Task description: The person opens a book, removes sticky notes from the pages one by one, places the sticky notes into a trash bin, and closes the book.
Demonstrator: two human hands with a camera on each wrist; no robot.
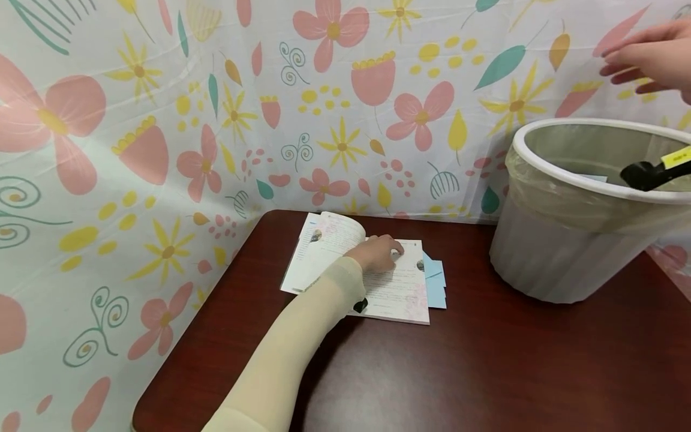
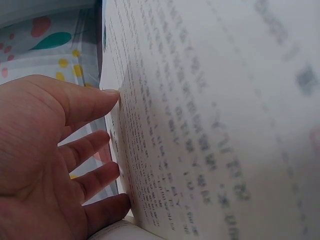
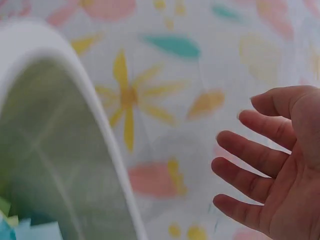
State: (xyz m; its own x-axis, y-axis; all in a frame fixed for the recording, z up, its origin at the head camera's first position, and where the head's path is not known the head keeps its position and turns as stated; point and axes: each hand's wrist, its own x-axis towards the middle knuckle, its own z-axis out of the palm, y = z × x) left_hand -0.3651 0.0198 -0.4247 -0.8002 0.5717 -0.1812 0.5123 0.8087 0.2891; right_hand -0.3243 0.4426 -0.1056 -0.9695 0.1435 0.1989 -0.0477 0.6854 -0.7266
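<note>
The fingers [image 2: 89, 148] of the left hand [image 1: 376, 254] were slack, and their tips touched the page without any clench. On the right hand [image 1: 655, 57], all five fingers were spread loosely and held nothing; this hand was in the air, above the bin [image 1: 550, 240].

There was one book [image 1: 396, 300], and it lay open near the far left corner of the one table [image 1: 486, 372]. Its long axis, opened so, went from left to right, with the right end a little nearer to the person. The spine pointed away from the person, and the left-side pages [image 1: 324, 252] curved up. From the book's right edge stuck out blue slips [image 1: 436, 294] (I could not count them surely).

One bin stood at the right, well apart from the book, with light blue paper [image 3: 39, 232] inside.
</note>
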